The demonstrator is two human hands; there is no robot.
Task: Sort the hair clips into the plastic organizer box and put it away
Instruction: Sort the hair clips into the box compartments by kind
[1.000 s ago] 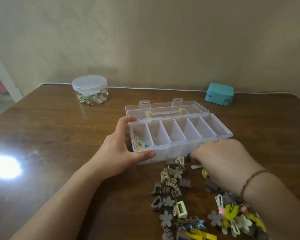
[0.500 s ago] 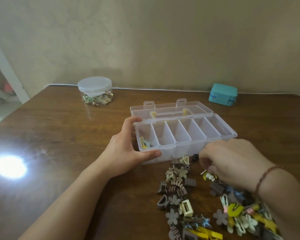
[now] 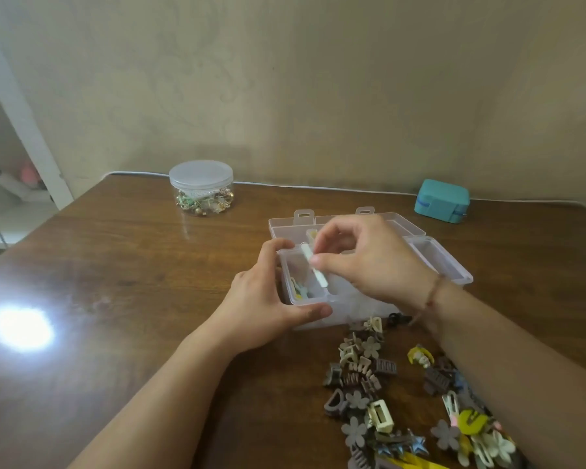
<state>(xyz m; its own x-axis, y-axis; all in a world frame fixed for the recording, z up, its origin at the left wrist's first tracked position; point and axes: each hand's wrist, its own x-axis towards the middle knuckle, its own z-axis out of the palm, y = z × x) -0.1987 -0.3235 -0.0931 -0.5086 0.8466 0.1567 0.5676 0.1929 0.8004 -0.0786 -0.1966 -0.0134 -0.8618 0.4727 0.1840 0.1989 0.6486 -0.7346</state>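
Head view: left hand (image 3: 268,299) grips the organizer box (image 3: 437,262); right hand (image 3: 362,258) pinches a white clip (image 3: 315,269) above its nine-o'clock compartment, likely to release next.

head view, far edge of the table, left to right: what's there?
Round lidded jar of small trinkets → open clear organizer box, just nearer, with the right hand holding a white clip over it → teal case.
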